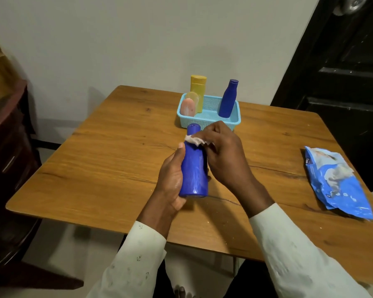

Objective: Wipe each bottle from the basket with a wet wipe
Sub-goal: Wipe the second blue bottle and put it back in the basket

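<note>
My left hand (pixel 172 177) grips a blue bottle (pixel 193 168) by its lower body, holding it upright above the wooden table (pixel 108 160). My right hand (pixel 222 153) presses a crumpled white wet wipe (pixel 195 140) against the bottle's shoulder, just under the cap. Behind them stands a light blue basket (pixel 209 120) holding a yellow bottle (pixel 198 89), a second blue bottle (pixel 228 98) and a pink bottle (pixel 187 107) with a clear cap.
A blue pack of wet wipes (pixel 336 181) lies on the table at the right. A dark wooden cabinet (pixel 7 134) stands to the left, and a black door (pixel 342 61) to the right behind the table. A white wall lies beyond the table.
</note>
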